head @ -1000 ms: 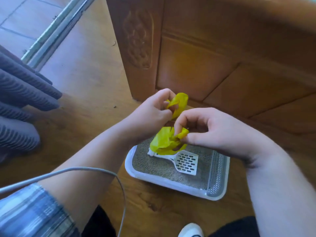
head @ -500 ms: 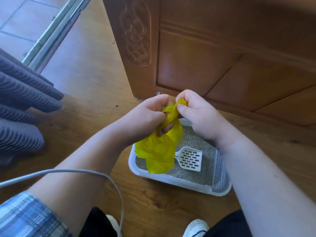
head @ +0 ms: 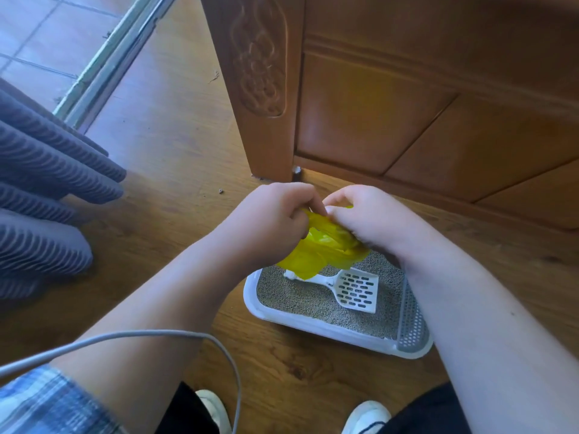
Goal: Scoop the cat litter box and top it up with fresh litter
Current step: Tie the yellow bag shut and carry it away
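Over the far left corner of the litter box [head: 313, 324], 2 hands meet around a crumpled yellow plastic bag [head: 326, 245]. The left hand [head: 266, 223] grips the bag's upper edge, its fingers [head: 297, 195] curled in and pinching the plastic. The right hand [head: 376, 220] holds it from the other side, fingers [head: 344, 195] bent over the film, and the knuckles of both hands nearly touch. The bag hangs bunched below them, its lower fold just over the scoop's handle.

The white slotted scoop [head: 357, 291] lies flat on the grey litter [head: 294, 296] inside the box, handle toward the left and blade toward the right; the bag partly hides the handle. The litter box is a white tray on the wooden floor [head: 175, 136], with a grey perforated panel [head: 410, 321] along its right end. It sits close beside a carved wooden piece of furniture [head: 376, 104], whose corner post stands beyond the hands.

At the left, folds of a grey curtain [head: 47, 195] reach the floor, and a metal door track [head: 116, 54] crosses the top left corner. A grey cable [head: 141, 335] loops across the left forearm. A blue plaid sleeve [head: 40, 402] shows at the bottom left, and 2 white shoes [head: 216, 408] stand at the bottom edge.
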Available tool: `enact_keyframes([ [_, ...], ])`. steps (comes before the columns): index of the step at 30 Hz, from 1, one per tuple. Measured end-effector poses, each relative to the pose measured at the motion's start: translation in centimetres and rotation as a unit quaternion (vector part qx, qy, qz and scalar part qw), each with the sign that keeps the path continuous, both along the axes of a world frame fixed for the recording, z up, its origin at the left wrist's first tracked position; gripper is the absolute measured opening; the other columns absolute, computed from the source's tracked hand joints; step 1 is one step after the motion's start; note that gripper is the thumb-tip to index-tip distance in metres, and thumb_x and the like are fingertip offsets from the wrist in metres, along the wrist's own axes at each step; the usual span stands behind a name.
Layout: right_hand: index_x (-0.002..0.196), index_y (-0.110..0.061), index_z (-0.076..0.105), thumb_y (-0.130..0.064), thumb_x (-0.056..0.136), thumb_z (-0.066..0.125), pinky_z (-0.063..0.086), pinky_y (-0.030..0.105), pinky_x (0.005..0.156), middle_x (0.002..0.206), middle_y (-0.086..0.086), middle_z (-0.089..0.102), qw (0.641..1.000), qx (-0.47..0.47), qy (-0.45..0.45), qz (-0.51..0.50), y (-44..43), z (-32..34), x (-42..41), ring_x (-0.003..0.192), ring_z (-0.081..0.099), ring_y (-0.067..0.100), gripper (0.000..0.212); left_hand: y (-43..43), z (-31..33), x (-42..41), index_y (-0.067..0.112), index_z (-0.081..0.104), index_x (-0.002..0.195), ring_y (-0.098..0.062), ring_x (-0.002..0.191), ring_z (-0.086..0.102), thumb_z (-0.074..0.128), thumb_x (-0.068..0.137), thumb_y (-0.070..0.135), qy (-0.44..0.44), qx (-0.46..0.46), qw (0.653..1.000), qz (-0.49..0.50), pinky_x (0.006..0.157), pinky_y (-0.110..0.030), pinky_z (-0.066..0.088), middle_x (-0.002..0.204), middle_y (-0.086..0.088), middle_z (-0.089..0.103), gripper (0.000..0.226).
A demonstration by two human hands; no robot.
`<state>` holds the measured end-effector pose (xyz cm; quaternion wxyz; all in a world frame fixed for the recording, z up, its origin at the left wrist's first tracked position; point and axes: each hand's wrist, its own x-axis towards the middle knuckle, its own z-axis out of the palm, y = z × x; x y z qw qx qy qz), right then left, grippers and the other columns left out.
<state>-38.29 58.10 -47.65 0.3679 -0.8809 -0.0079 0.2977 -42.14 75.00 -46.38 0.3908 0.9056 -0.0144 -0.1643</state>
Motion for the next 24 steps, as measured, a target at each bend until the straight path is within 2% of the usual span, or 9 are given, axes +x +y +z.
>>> enact_keyframes([
  [2,0.108,-0.029,0.066,-0.028,0.094,0.061,0.047,0.027,0.063,0.09,-0.002,0.07,1.0,-0.013,-0.004,0.003,0.1,0.0,-0.2,0.083,0.067,0.019,0.015,0.1,0.0,0.0,0.033,0.072,0.093,-0.005,0.056,0.051,0.046,0.081,0.003,0.007,0.028,1.0,-0.006,0.045,-0.018,0.036,0.069,0.005,0.065,0.041],
  [5,0.116,-0.031,0.062,-0.021,0.096,0.055,0.048,0.031,0.064,0.088,-0.002,0.069,1.0,-0.007,-0.019,0.019,0.2,0.0,-0.3,0.074,0.063,0.016,0.023,0.2,-0.1,0.0,0.034,0.073,0.097,-0.004,0.057,0.049,0.043,0.084,0.002,0.065,0.052,0.996,-0.034,0.049,-0.019,0.038,0.07,0.008,0.06,0.045],
  [7,0.118,-0.028,0.062,-0.015,0.097,0.051,0.042,0.027,0.065,0.089,-0.003,0.068,0.999,0.031,-0.04,0.012,0.3,0.0,-0.4,0.071,0.058,0.01,0.027,0.3,-0.1,0.0,0.03,0.073,0.091,-0.003,0.051,0.048,0.043,0.081,-0.002,0.11,0.016,0.994,-0.02,0.049,-0.021,0.041,0.066,0.007,0.061,0.044],
  [9,0.113,-0.026,0.064,-0.007,0.096,0.046,0.047,0.025,0.065,0.083,-0.003,0.072,0.996,0.075,-0.057,-0.01,0.4,0.0,-0.6,0.068,0.06,0.007,0.031,0.5,0.0,0.0,0.025,0.071,0.076,-0.005,0.049,0.048,0.043,0.078,-0.005,0.145,-0.025,0.989,0.013,0.049,-0.019,0.041,0.062,0.006,0.061,0.041],
  [11,0.105,-0.024,0.065,-0.001,0.094,0.044,0.055,0.031,0.073,0.081,-0.002,0.072,0.988,0.101,-0.105,-0.047,0.3,0.1,-0.8,0.074,0.067,0.012,0.034,0.9,0.1,0.1,0.021,0.069,0.065,-0.012,0.054,0.052,0.04,0.076,-0.008,0.197,-0.072,0.977,0.048,0.054,-0.024,0.046,0.061,0.002,0.061,0.041],
  [14,0.089,-0.022,0.066,0.004,0.089,0.043,0.053,0.029,0.067,0.082,0.0,0.071,0.974,0.141,-0.153,-0.094,0.0,0.8,-0.7,0.071,0.068,0.014,0.035,1.6,-0.3,0.0,0.012,0.073,0.069,-0.018,0.056,0.056,0.04,0.076,-0.01,0.268,-0.146,0.946,0.106,0.058,-0.031,0.054,0.062,-0.005,0.062,0.041],
  [17,0.082,-0.011,0.067,0.006,0.094,0.043,0.042,0.022,0.051,0.076,0.008,0.072,0.972,0.224,-0.046,-0.05,0.1,2.5,-1.4,0.06,0.062,0.015,0.031,1.9,-0.6,0.1,0.001,0.074,0.09,-0.021,0.055,0.058,0.043,0.085,-0.007,0.285,-0.176,0.921,0.197,0.054,-0.029,0.054,0.068,-0.012,0.063,0.033],
  [21,0.087,-0.006,0.07,-0.005,0.098,0.046,0.043,0.028,0.054,0.079,0.005,0.075,0.978,0.139,0.127,0.091,0.6,2.5,-3.3,0.064,0.063,0.015,0.026,1.7,-0.3,-0.3,0.007,0.069,0.083,-0.024,0.063,0.058,0.039,0.082,-0.012,0.292,-0.203,0.9,0.251,0.07,-0.039,0.055,0.073,-0.013,0.061,0.036],
  [24,0.094,-0.021,0.07,-0.007,0.094,0.047,0.046,0.02,0.058,0.086,-0.003,0.074,0.987,0.087,0.096,0.1,1.5,1.7,-4.4,0.067,0.063,0.006,0.027,1.2,0.3,-1.1,0.006,0.07,0.087,-0.029,0.078,0.06,0.04,0.078,-0.012,0.313,-0.22,0.889,0.249,0.091,-0.051,0.054,0.082,-0.02,0.062,0.036],
])
